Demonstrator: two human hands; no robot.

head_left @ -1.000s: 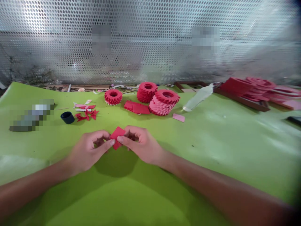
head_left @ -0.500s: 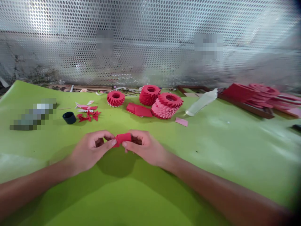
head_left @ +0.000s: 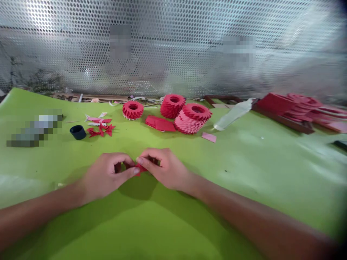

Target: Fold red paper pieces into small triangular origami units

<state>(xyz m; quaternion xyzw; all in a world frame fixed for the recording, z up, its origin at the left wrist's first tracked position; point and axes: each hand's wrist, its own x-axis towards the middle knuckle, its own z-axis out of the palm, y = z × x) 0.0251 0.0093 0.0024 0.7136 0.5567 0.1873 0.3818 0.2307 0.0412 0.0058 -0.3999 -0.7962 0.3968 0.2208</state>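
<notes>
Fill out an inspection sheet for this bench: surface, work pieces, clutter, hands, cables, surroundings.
Surface: green covering, glare toward the right, a few dark specks.
Work pieces: small red paper piece, mostly hidden by the hands.
Clutter: three toothed paper rings, flat red papers, dark cup-like ring, folded red scraps, translucent tube, pink paper slip; pixelated item at left, unidentifiable.
Hands: left hand and right hand both pinch the red paper piece.
Cables: nothing seen that is clearly one.
Surroundings: perforated metallic sheet behind.
</notes>
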